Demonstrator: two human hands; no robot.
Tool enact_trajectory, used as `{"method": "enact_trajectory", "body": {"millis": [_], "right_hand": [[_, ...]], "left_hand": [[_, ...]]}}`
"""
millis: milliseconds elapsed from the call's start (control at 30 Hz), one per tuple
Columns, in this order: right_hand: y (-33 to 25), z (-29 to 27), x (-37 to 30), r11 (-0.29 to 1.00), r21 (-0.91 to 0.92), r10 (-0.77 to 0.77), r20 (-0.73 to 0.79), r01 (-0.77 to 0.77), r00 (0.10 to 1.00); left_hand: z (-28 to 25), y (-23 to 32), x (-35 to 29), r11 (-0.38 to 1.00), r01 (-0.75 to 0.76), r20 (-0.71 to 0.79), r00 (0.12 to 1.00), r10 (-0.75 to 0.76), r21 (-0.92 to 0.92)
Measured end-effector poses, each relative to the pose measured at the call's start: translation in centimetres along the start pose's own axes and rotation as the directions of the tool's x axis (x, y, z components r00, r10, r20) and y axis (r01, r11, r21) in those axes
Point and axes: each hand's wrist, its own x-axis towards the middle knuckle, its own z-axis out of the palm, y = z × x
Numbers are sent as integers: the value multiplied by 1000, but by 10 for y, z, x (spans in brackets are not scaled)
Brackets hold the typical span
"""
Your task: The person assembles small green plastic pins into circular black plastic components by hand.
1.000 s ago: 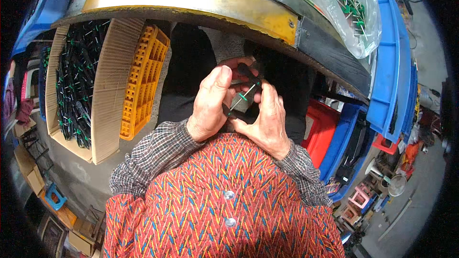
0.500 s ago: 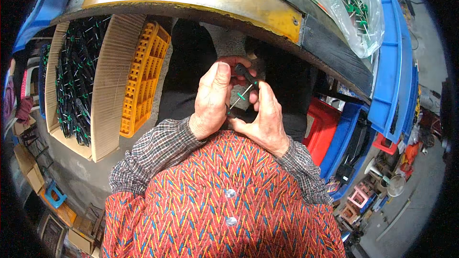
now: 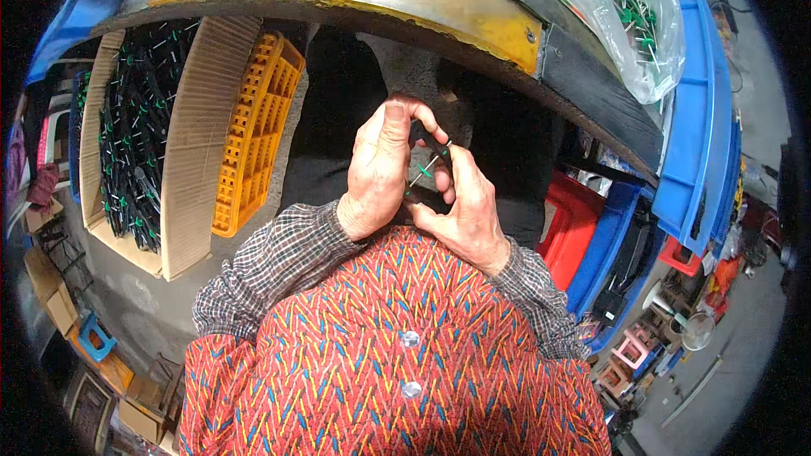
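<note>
In front of my chest, both hands are closed around a black part with a metal pin [image 3: 424, 172]. The thin silver pin slants between the palms, a small green piece midway along it and more green near its ends. Its black body lies mostly hidden behind my fingers. My left hand [image 3: 380, 169] curls its fingers over the upper end, thumb pointing up. Lower down, my right hand [image 3: 469, 211] grips the part from the right, its thumb pointing toward the left palm.
A cardboard box [image 3: 203, 160] of black parts with green bits stands left, beside an orange plastic crate [image 3: 253, 143]. Ahead runs a metal-edged workbench [image 3: 355, 0]. A plastic bag of green-headed pins [image 3: 629, 17] lies at upper right, near a blue bin [image 3: 688, 135]. Red and blue trays [image 3: 570, 219] stand at right.
The left fingers have curled further over the top of the black part, covering its rounded end. The pin and both hands have shifted only slightly.
</note>
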Motion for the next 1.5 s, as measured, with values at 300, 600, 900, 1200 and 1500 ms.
{"method": "enact_trajectory", "body": {"millis": [300, 600, 900, 1200, 1500], "right_hand": [[2, 7, -1, 996, 86, -3, 0, 3, 1000], [0, 7, -3, 996, 92, 9, 89, -17, 996], [-7, -2, 3, 964, 208, 164, 31, -167, 986], [-8, -6, -2, 805, 541, 236, 89, -246, 968], [-14, -11, -4, 835, 482, 217, 153, -265, 964]], "left_hand": [[-7, -5, 4, 976, -30, 13, 1000, 28, 216], [-14, -15, 12, 988, -152, 99, 984, 149, 16], [-26, -4, -4, 985, -35, 122, 992, 14, 170], [-26, 5, -19, 994, 54, 105, 992, -65, 98], [-27, 7, -20, 977, -18, 86, 996, -1, 214]]}}
